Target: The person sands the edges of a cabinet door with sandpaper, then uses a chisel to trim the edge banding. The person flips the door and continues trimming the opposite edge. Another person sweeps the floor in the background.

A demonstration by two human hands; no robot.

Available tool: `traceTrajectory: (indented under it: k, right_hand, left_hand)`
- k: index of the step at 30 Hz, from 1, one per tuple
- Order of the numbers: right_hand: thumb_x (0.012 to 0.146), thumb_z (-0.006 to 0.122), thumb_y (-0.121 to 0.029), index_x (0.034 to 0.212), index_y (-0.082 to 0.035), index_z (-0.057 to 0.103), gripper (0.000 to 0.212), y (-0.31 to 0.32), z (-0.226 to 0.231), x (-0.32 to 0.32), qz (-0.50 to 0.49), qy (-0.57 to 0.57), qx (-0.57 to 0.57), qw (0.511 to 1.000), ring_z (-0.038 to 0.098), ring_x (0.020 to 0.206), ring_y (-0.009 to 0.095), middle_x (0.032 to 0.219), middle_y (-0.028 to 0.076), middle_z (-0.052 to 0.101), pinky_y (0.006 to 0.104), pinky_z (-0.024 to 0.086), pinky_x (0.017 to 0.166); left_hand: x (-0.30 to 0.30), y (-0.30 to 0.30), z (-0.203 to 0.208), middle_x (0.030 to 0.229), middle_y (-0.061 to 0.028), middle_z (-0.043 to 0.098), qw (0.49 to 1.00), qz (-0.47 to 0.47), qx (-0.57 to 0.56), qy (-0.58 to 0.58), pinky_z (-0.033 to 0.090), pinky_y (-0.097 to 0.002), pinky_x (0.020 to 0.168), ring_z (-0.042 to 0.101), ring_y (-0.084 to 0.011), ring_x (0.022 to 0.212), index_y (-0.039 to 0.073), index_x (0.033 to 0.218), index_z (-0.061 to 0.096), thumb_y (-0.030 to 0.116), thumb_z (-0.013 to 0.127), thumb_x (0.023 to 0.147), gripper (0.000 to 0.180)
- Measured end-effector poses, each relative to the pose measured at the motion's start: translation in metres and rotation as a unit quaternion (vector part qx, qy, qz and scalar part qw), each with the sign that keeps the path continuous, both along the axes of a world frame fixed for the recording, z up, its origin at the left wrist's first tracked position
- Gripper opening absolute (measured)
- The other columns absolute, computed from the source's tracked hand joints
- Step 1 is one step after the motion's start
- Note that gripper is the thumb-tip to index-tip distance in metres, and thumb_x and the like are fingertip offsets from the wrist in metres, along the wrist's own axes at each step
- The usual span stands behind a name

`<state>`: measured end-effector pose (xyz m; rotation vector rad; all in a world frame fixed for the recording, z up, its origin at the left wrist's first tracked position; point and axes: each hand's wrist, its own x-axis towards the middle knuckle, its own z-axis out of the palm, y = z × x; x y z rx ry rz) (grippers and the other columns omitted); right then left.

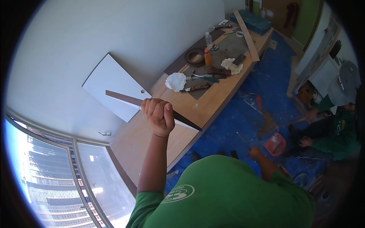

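My left hand [159,117] is closed round a long, narrow strip [123,97], brown toward the far left and black toward the near right, with a white face below. The strip is held slantwise above the wooden worktop [137,146]. Behind it a white panel [110,83] with a small round hole leans against the wall. My right hand [257,154], low over the blue floor sheet, is closed round a thin, straight tool [243,139]; its exact kind is too small to make out.
On the worktop lie a handsaw [197,87], a hammer [205,78], a white crumpled bowl shape [175,82], an orange bottle [207,58], a brown roll [194,57] and a plank [247,36]. A co-worker [338,125] crouches at right beside a red dustpan [274,144]. Windows [45,171] stand left.
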<state>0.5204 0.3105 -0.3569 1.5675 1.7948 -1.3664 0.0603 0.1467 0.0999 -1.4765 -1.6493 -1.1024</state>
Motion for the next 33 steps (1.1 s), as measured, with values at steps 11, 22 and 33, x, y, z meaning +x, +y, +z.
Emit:
traceTrajectory:
  k: [11,22,33]
  right_hand:
    - [0.094,0.082,-0.032,0.112,0.011,0.073,0.048,-0.022,0.021,0.070,-0.060,-0.043,-0.052,0.996,0.068,0.060,0.028,0.077,0.017,0.068,0.0443,0.057,0.051]
    - [0.098,0.076,-0.047,0.105,0.001,0.074,0.049,-0.005,0.046,0.011,-0.104,-0.014,-0.044,0.993,0.065,0.063,0.026,0.079,0.014,0.066,0.0423,0.057,0.056]
    - [0.095,0.081,-0.031,0.104,0.003,0.067,0.038,0.002,0.051,0.020,-0.011,-0.025,-0.006,1.000,0.068,0.059,0.025,0.072,0.010,0.064,0.0426,0.054,0.052]
  left_hand:
    - [0.002,-0.006,0.000,0.080,-0.0081,0.064,1.000,-0.004,-0.006,-0.005,0.042,-0.0424,0.085,0.057,-0.0285,0.077,0.006,0.084,0.067,0.017,0.057,0.103,0.025]
    - [0.000,-0.013,0.003,0.092,-0.0113,0.071,0.996,-0.032,-0.036,-0.077,0.047,-0.0405,0.087,0.064,-0.0294,0.087,0.003,0.100,0.074,0.017,0.069,0.100,0.015]
    - [-0.020,-0.028,0.019,0.111,-0.0150,0.073,0.991,-0.068,-0.106,-0.053,0.042,-0.0527,0.110,0.065,-0.0387,0.121,0.004,0.107,0.075,0.040,0.075,0.090,0.040]
